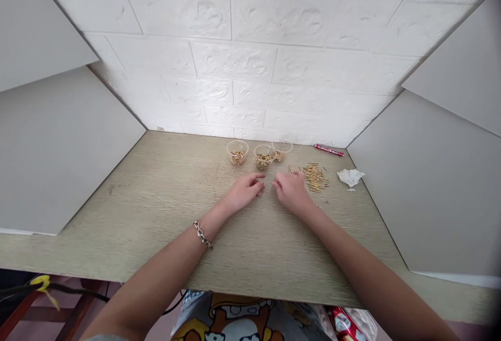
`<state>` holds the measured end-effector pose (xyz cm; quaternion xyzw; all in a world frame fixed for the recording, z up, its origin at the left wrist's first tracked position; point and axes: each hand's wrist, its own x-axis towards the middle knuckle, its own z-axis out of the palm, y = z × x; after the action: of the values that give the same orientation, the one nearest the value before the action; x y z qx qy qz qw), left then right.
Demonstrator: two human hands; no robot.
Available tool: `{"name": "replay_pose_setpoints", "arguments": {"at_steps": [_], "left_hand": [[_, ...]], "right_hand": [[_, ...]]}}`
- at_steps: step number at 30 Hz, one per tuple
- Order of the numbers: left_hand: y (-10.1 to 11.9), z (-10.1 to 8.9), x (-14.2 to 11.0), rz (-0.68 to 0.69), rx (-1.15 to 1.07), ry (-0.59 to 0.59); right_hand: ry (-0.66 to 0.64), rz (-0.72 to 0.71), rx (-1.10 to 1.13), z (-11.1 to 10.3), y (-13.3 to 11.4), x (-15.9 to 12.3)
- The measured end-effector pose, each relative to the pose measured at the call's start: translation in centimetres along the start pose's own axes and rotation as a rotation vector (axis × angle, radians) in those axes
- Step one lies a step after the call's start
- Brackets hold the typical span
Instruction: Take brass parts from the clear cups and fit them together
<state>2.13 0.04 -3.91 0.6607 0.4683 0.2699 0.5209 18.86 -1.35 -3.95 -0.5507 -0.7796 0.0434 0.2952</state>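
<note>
My left hand (246, 191) is just above the tabletop, index finger extended and the other fingers loosely bent, with a gap between them and nothing visible inside. Close by on the right, my right hand (290, 190) has its fingers curled together; whatever they pinch, if anything, is hidden. Beyond the hands stand clear plastic cups: a left cup (237, 159) with small copper-gold pieces, a middle cup (264, 163) with brass-coloured pieces, and a right cup (282, 145) partly behind it. Slim gold-coloured metal pins form a pile (314, 177) to the right of my right hand.
Tiny bits (219, 175) are scattered left of the cups. A red wrapped stick (329, 150) lies near the wall, and crumpled white tissue (350, 176) by the right panel (438, 189). A left panel (66, 148) and a white brick-pattern wall (250, 59) enclose the table (156, 184).
</note>
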Motion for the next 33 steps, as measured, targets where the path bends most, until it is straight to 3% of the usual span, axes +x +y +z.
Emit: {"name": "replay_pose_setpoints", "arguments": {"at_steps": [3, 11, 20, 27, 31, 33], "left_hand": [[0.0, 0.0, 0.0, -0.009, -0.008, 0.016], [1.0, 0.1, -0.7, 0.051, 0.012, -0.033], [0.9, 0.3, -0.6, 0.087, 0.019, -0.042], [0.9, 0.3, -0.6, 0.095, 0.031, -0.031], [1.0, 0.3, -0.6, 0.086, 0.048, 0.001], [1.1, 0.3, -0.6, 0.081, 0.048, 0.003]], "right_hand": [[-0.05, 0.045, 0.08, 0.1, 0.1, -0.1], [-0.042, 0.309, 0.663, 0.5, -0.6, -0.5], [-0.048, 0.365, 0.748, 0.3, -0.7, -0.5], [-0.023, 0.329, 0.658, 0.1, -0.6, -0.6], [0.21, 0.148, 0.29, -1.0, -0.6, -0.5], [0.24, 0.045, 0.125, -1.0, -0.5, -0.6]]}}
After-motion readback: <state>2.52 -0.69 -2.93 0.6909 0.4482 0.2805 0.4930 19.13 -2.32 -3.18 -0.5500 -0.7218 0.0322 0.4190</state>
